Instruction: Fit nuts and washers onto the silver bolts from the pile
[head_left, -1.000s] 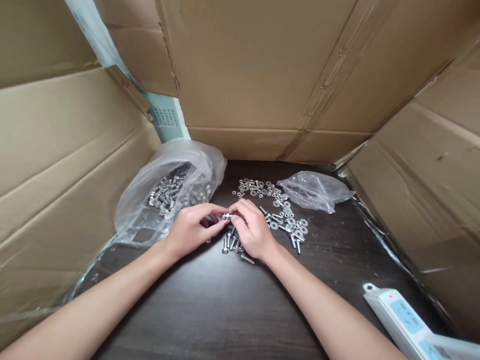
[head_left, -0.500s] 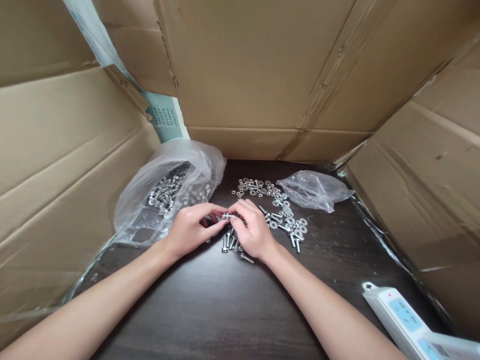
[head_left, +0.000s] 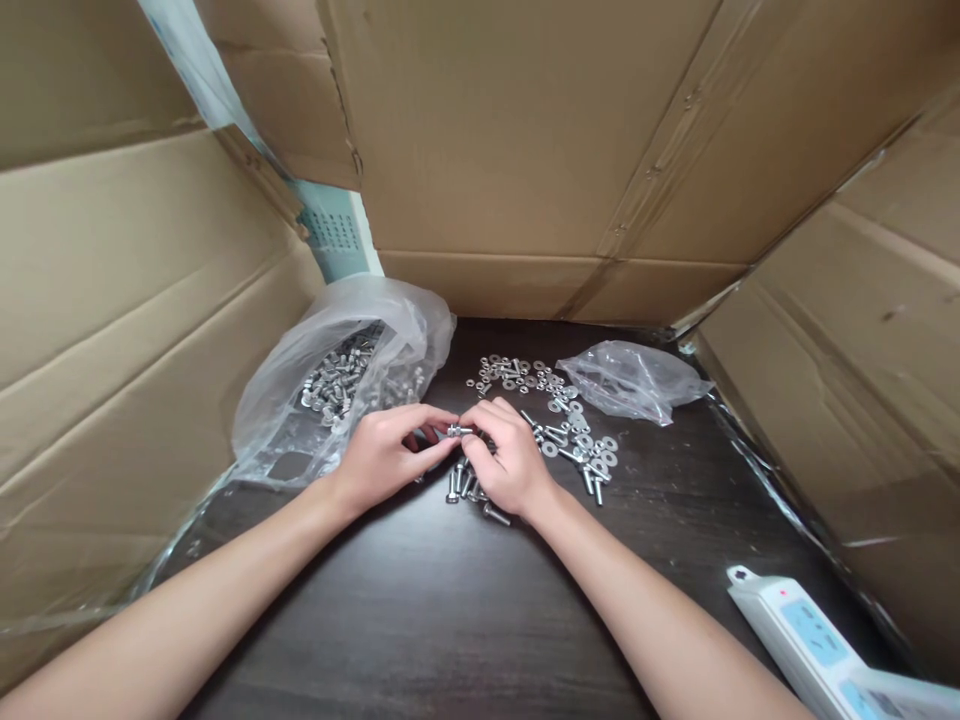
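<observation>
A silver bolt (head_left: 459, 431) lies level between my two hands, a little above the dark table (head_left: 390, 610). My left hand (head_left: 390, 447) is closed, thumb and fingertips pinching it at its left end. From the other side, the fingers of my right hand (head_left: 508, 455) close around its right end. A nut or washer seems to sit on the bolt, too small to make out surely. Several loose bolts (head_left: 463, 485) lie under and in front of my right hand, partly hidden by it.
Behind my left hand stands a clear plastic bag (head_left: 259, 400) full of bolts. Loose washers (head_left: 577, 420), nuts and bolts spread right of centre, beside a crumpled plastic bag (head_left: 637, 380). A white power strip (head_left: 795, 620) lies front right. Cardboard walls (head_left: 540, 150) enclose the table.
Both hands stay together on the bolt, with only slight finger movement. The whole view has shifted a little; the loose parts lie as before.
</observation>
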